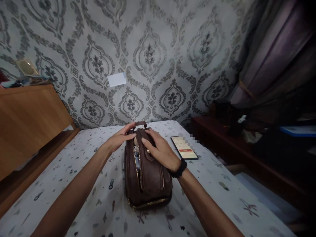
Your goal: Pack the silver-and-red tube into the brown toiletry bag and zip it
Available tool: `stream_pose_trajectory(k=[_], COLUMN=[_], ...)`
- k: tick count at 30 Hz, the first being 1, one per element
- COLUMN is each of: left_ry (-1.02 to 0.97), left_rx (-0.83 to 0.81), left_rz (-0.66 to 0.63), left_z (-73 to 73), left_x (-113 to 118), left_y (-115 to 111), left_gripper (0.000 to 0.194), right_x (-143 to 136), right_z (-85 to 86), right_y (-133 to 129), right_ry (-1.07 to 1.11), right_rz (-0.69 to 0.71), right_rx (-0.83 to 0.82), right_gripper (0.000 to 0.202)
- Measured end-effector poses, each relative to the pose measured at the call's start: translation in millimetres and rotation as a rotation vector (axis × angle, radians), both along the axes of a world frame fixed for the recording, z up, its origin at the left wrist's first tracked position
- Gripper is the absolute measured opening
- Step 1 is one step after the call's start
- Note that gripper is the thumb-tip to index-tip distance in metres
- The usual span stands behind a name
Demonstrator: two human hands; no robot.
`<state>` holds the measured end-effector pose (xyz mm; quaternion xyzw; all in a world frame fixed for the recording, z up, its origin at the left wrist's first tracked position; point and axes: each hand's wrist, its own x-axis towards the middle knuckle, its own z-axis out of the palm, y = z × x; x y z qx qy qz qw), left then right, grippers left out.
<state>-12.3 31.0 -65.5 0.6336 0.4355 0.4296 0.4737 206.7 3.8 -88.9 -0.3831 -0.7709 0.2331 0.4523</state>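
Observation:
A dark brown leather bag (153, 197) lies on the bed with its gold-toothed zips towards me. One long zip (136, 164) on its upper face is open, and a pale, shiny item shows in the gap, too little of it to name. My left hand (120, 136) grips the far left edge of the bag, its thumb beside the opening. Across the flap right of the gap, my right hand (160, 149) holds the bag, with some fingertips hidden. Beyond both hands stands the bag's short carry handle (140, 124). A black band (179, 168) circles my right wrist.
A phone (185, 149) with a lit screen lies right of the bag on the patterned bedsheet (98, 204). A wooden cabinet (32, 121) borders the left side. Dark red furniture (222, 144) and a tied purple curtain (266, 62) are at right; patterned wallpaper is behind.

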Motion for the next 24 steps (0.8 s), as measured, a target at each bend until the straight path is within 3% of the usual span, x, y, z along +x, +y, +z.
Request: stream_pose_trajectory(k=[7, 10, 18, 24], left_ry=[-0.095, -0.074, 0.165, 0.255], left_rx=[0.074, 0.086, 0.106, 0.090], left_rz=[0.051, 0.087, 0.270, 0.368], left_z=[-14.5, -15.7, -10.2, -11.8], left_x=[1, -2, -3, -4], left_y=[0, 5, 49, 65], left_gripper=[0.072, 0.064, 0.025, 0.015], right_x=[-2, -4, -10, -12], right_z=[11.4, 17.0, 19.4, 16.4], right_y=[-10, -16, -22, -19], right_ry=[-0.126, -0.174, -0.206, -0.172], right_rz=[0.037, 0.038, -0.011, -0.011], right_rx=[0.072, 0.122, 0.125, 0.126], right_gripper=[0.042, 0.037, 0.034, 0.029])
